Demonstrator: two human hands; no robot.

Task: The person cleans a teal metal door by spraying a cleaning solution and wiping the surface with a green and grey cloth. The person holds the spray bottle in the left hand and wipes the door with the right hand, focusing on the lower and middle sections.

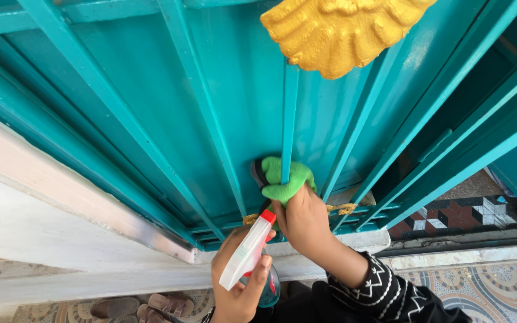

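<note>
Cloth (282, 178) gripped in my right hand (304, 221), pressing firmly along teal gate bar (289, 119); left hand (240, 281) clutches spray bottle (248, 251), nozzle aimed away.

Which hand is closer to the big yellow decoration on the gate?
Right. The right hand presses a green cloth below the yellow decoration; the left hand holds a spray bottle lower down.

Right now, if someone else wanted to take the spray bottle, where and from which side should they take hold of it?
Probably the white neck just under the red nozzle of the spray bottle, coming from the wall side, on the left of the picture. The left hand wraps the lower body, so that upper part is bare, and the right hand with the green cloth crowds the other side.
</note>
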